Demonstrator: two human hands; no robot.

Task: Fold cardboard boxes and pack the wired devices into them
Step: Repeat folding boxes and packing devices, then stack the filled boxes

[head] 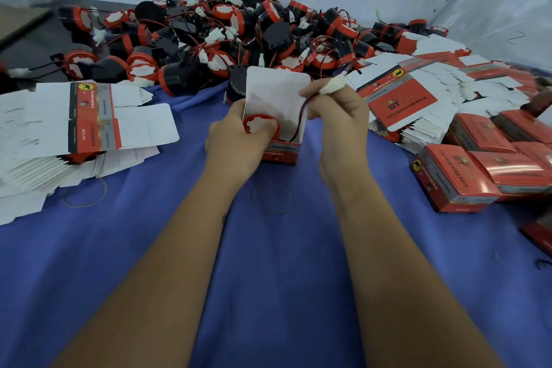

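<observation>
Box [279,140] upright mid-counter, gripped by left hand [236,140] pressing device [260,125] in, body mostly hidden; connector [331,87] pinched by right hand [337,116], wire [298,125] partly hidden.

Open red cardboard box [279,143] upright at centre, white lid flap raised, red-rimmed wired device [260,125] seated inside, its wire rising toward 1 o'clock to a white connector [332,87]

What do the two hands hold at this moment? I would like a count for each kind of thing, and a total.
open red-and-white cardboard box, gripped by the left hand: 1
round black-and-red wired device, partly inside the box, its white plastic plug pinched by the right hand: 1
Total: 2
</observation>
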